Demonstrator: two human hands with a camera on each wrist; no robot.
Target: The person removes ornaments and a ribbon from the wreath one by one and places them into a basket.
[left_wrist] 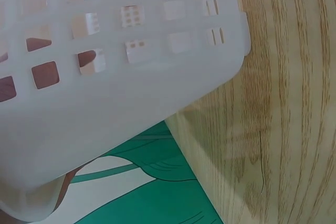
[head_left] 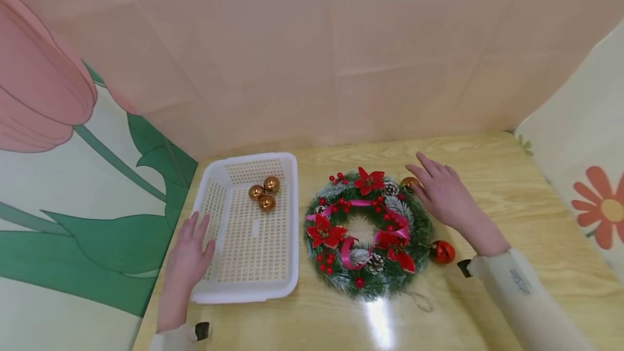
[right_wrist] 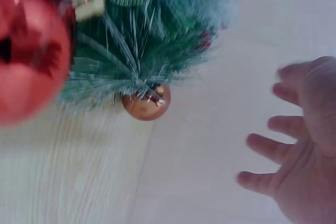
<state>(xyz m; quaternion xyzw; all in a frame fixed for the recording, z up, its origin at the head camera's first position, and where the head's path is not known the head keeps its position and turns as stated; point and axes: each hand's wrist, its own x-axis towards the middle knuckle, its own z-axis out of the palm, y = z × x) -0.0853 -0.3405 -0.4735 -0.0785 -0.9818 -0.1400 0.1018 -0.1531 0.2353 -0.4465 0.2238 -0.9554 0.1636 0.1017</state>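
A green Christmas wreath (head_left: pixel 341 281) with red poinsettias, berries, pinecones and pink ribbon lies flat on the table. At its upper right edge sits a gold bauble (head_left: pixel 408 182), and a red bauble (head_left: pixel 442 252) is at its right side. My right hand (head_left: pixel 444 196) is spread beside the gold bauble; the right wrist view shows a gap between fingers (right_wrist: pixel 265 148) and bauble. A white plastic basket (head_left: pixel 293 226) stands left of the wreath, with several gold baubles inside. At the basket's left rim is my left hand (head_left: pixel 187 253), fingers extended, partly hidden behind the basket's wall in the left wrist view.
The wooden table (head_left: pixel 526 221) backs onto a pinkish-beige covered wall (head_left: pixel 331 58). A tulip-printed panel (head_left: pixel 88 177) stands close on the left, and a flower-printed panel (head_left: pixel 585 167) on the right. A loop of twine (head_left: pixel 423 302) trails from the wreath's lower edge.
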